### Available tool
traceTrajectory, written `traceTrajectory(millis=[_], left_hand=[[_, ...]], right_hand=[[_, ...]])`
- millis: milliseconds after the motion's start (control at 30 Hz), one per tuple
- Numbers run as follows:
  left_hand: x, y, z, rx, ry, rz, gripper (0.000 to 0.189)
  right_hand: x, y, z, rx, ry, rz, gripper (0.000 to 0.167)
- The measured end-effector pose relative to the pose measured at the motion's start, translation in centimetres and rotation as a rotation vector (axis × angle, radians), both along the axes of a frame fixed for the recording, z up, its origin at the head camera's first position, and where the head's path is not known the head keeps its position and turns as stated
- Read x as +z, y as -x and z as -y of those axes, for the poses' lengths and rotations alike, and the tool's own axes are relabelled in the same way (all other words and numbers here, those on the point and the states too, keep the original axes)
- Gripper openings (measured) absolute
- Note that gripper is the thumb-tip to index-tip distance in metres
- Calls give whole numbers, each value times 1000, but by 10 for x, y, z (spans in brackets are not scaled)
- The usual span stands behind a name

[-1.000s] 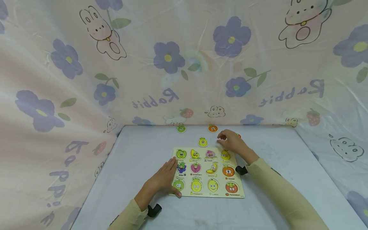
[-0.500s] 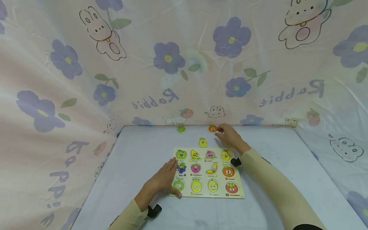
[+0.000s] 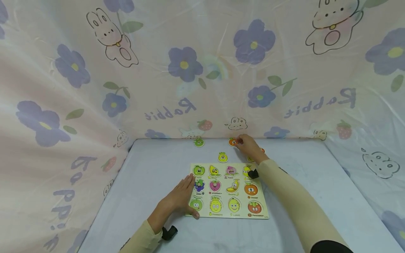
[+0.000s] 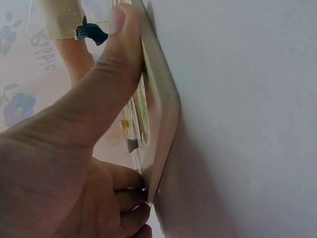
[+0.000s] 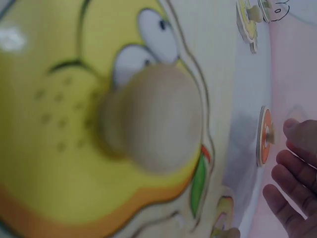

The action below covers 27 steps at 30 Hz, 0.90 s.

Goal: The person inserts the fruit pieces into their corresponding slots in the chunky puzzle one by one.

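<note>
A wooden fruit puzzle board [image 3: 239, 178] lies on the table. My left hand [image 3: 177, 196] rests along its left side, fingers extended at the edge and thumb on the near corner; in the left wrist view the thumb lies against the board's edge [image 4: 167, 106]. At the back of the table, my right hand [image 3: 248, 146] is beside an orange fruit piece [image 3: 232, 142]. In the right wrist view, loosely bent fingertips [image 5: 291, 125] show a small gap from that piece's wooden knob [image 5: 271, 135]. A yellow knobbed piece [image 5: 44, 163], seated in the board, fills the foreground there.
Behind the board lie a pineapple piece [image 3: 223, 157] and a green round piece [image 3: 199, 142]. A yellow piece [image 3: 250, 159] and a red-orange piece [image 3: 262, 150] are partly hidden by the right hand. A printed curtain [image 3: 215, 102] stands at the table's back edge.
My right hand has moved left and back, from near the red-orange piece to the orange fruit piece. The left hand and the board have stayed in place.
</note>
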<state>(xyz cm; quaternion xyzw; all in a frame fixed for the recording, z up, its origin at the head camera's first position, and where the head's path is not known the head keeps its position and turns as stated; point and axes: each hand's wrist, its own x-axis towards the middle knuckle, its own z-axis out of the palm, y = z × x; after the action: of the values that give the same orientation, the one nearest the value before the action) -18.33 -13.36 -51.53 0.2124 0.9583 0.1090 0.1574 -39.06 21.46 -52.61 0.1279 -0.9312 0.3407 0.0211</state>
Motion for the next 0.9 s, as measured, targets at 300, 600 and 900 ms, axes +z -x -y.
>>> traceTrajectory(millis=[300,600,900], left_hand=[[1,-1,-1,1,5,2,149],[2,-1,-2,-1,1,-7,147],[2,-1,-1,1,-2,-7,148]], right_hand=[[-2,3,5,-15,-11,5,21],[0,6,8,-14,-17,21,22],[-1,15,11,17,-53,3,25]])
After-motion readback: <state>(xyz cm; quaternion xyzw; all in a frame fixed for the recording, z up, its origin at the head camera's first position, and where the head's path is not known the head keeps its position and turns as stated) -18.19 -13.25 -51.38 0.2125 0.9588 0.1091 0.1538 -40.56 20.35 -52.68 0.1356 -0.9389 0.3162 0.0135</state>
